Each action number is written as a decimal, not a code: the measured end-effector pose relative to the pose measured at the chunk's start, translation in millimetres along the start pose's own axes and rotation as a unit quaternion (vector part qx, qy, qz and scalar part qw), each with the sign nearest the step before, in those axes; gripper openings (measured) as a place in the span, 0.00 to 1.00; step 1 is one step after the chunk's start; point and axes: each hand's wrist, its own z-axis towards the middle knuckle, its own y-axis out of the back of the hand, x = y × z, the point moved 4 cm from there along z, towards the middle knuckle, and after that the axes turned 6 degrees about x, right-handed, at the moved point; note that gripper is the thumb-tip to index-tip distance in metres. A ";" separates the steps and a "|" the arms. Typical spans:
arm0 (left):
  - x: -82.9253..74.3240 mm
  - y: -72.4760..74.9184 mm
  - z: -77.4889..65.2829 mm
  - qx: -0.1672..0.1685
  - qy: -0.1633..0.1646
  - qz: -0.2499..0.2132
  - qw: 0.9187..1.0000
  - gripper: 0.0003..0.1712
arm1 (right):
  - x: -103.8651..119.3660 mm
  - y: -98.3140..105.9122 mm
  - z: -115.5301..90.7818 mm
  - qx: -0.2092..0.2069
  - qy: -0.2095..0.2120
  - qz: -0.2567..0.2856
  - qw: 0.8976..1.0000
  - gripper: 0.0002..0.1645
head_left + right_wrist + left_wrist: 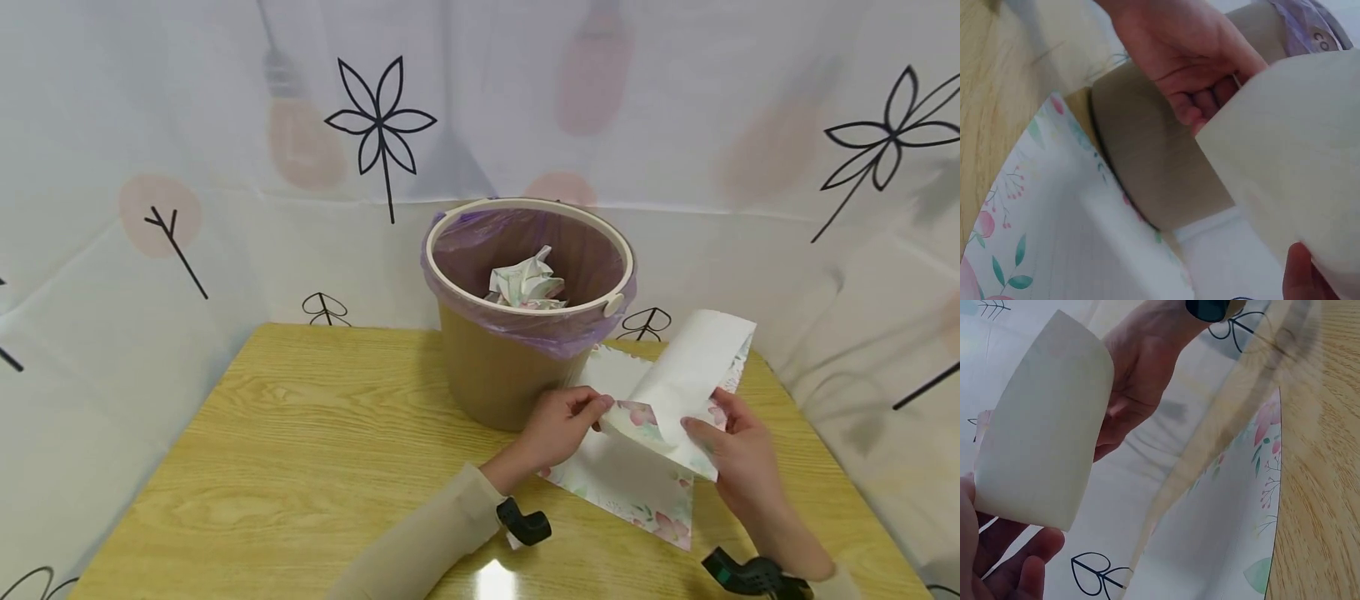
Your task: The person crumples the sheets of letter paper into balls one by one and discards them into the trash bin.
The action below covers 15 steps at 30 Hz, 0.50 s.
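Observation:
Both hands hold one floral-bordered sheet of paper (686, 358) above the right side of the table; its upper part curls over, plain side out. My left hand (558, 425) pinches the sheet's left corner between thumb and fingers. On the right edge, my right hand (742, 454) grips the paper with the thumb in front. Under them a second floral sheet (630, 483) lies flat on the table, partly covered. In the left wrist view the held paper (1047, 431) shows its blank side, hiding part of the right hand's fingers.
A brown trash bin (487, 367) with a purple liner (555, 337) stands at the back of the wooden table (315, 442), just behind the left hand. Crumpled floral paper (525, 282) lies inside it. A patterned cloth (225, 125) hangs behind the table.

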 end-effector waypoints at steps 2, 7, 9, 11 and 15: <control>0.1 0.1 0.5 -0.014 0.010 0.002 1.000 0.18 | 1.1 -3.2 -0.4 0.017 0.024 0.007 1.000 0.39; -0.8 -0.6 1.3 -0.035 0.026 0.011 0.999 0.18 | 5.6 -11.3 -2.4 0.053 0.081 0.046 0.994 0.57; -1.3 -1.4 1.8 -0.038 0.034 0.012 0.999 0.18 | 6.1 -14.3 -4.4 0.063 0.092 0.045 0.993 0.53; -1.6 -2.9 2.3 -0.040 0.045 0.011 0.998 0.17 | 5.6 -16.7 -6.6 0.070 0.097 0.041 0.992 0.44; -3.6 -6.7 3.5 -0.047 0.067 0.009 0.997 0.16 | 3.3 -20.9 -9.8 0.085 0.100 0.065 0.989 0.27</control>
